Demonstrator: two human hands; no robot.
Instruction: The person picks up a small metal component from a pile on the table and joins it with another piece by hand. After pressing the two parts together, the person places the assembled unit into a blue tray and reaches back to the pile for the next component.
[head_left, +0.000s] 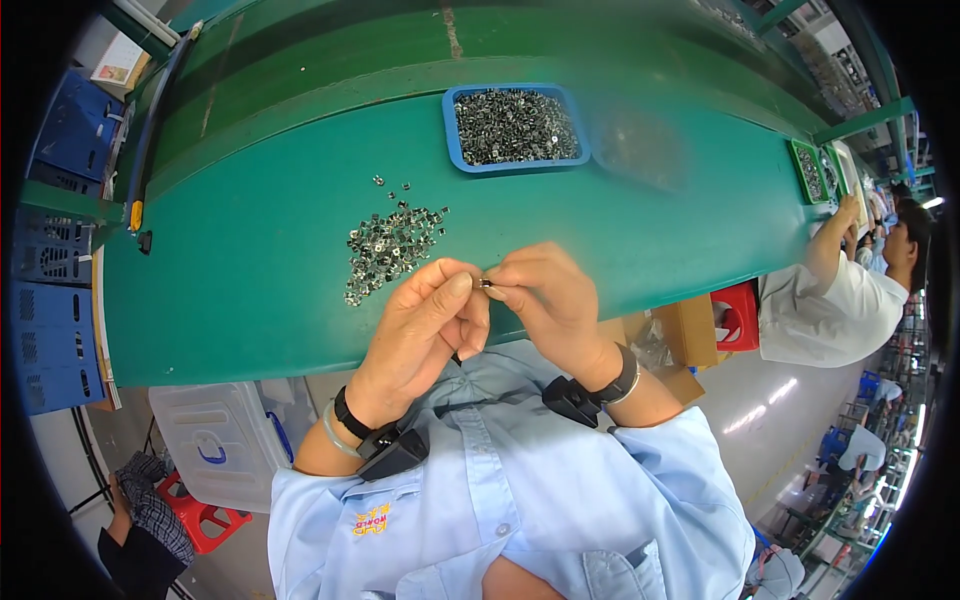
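My left hand (432, 308) and my right hand (548, 292) meet just over the near edge of the green table, fingertips almost touching. Between them is a small dark and silvery metal part (486, 283), pinched by the right thumb and forefinger. The left thumb and forefinger are pressed together right beside it; whether they hold a piece too is hidden. A loose pile of small shiny metal parts (385, 248) lies on the table beyond my left hand. Farther back stands a blue tray (455, 150) filled with many similar parts (515, 125).
The green table (250, 260) runs across, with a darker green strip behind. A transparent-lidded box (215, 440) sits below the left side. Cardboard boxes (688, 335) and a red stool (738, 318) are at the right, where a co-worker (835, 290) sits near green trays (808, 172).
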